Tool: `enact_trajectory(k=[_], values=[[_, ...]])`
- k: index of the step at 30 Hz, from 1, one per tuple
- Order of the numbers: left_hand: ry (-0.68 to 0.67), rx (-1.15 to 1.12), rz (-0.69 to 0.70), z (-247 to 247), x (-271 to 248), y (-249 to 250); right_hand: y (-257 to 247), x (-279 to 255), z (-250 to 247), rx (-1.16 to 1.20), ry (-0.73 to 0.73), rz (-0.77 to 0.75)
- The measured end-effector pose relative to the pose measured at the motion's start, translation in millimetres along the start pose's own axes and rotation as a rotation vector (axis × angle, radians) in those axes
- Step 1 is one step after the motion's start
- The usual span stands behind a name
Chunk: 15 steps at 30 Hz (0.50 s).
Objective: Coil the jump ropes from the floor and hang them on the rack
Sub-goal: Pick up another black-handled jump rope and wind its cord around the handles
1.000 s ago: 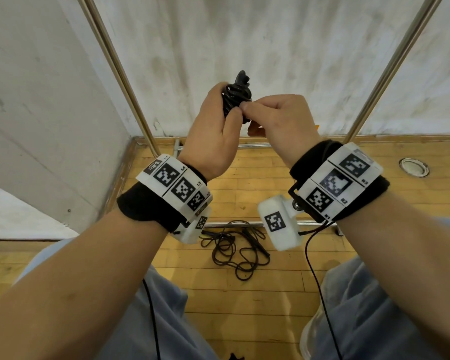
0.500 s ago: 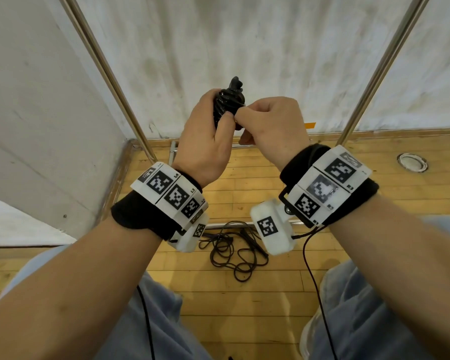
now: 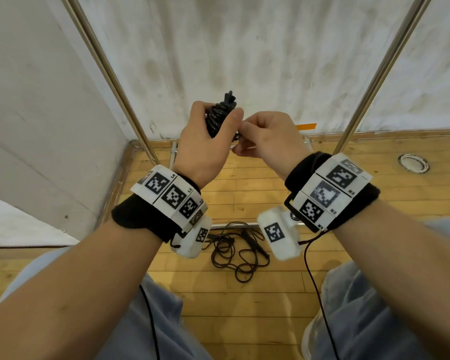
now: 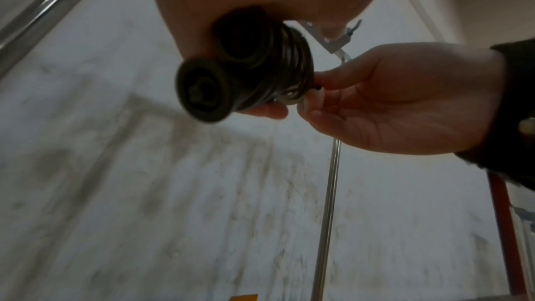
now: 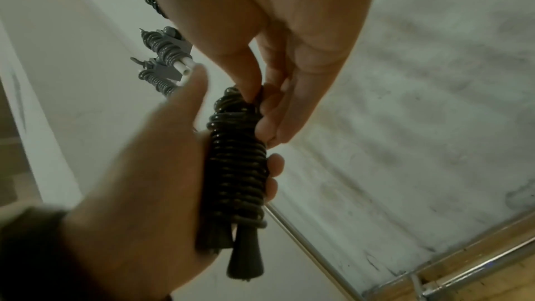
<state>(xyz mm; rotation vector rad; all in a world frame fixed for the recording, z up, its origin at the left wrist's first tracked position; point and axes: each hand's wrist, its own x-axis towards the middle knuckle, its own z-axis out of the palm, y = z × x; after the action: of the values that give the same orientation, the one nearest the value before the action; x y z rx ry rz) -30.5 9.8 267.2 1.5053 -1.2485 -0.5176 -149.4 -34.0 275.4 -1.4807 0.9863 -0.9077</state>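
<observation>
My left hand (image 3: 205,141) grips a black jump rope bundle (image 3: 220,114), cord wound tightly round its two handles (image 5: 236,175). The handle ends (image 4: 204,93) stick out below my left fist. My right hand (image 3: 265,137) pinches the cord at the top of the coil (image 5: 254,100) with thumb and fingers. A second black jump rope (image 3: 234,252) lies loose and tangled on the wooden floor between my knees. Two coiled ropes (image 5: 162,58) hang from clips high on the rack.
Two slanted metal rack poles (image 3: 109,74) (image 3: 382,71) frame the white wall ahead. The rack's base bar (image 3: 244,224) crosses the floor beside the loose rope. A round floor fitting (image 3: 413,163) sits at the right. A grey wall closes off the left.
Both hands have stayed together on the bundle with only a small shift. My right fingers keep working the cord end at the top of the coil.
</observation>
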Motion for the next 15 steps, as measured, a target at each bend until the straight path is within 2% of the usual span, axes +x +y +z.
enact_trajectory(k=[3,7,12,15], values=[[0.084,0.06,0.045,1.0,0.9,0.1,0.3,-0.2,1.4,0.068,0.05,0.06],[0.051,0.134,0.085,-3.3,1.5,-2.4,1.3,3.5,-12.2,0.26,0.122,0.145],[-0.018,0.117,0.056,-3.0,1.1,-6.8,12.9,1.9,-10.0,0.19,0.158,0.139],[-0.069,0.041,0.039,-1.5,-0.9,-7.2,14.7,0.8,-7.6,0.165,0.084,0.093]])
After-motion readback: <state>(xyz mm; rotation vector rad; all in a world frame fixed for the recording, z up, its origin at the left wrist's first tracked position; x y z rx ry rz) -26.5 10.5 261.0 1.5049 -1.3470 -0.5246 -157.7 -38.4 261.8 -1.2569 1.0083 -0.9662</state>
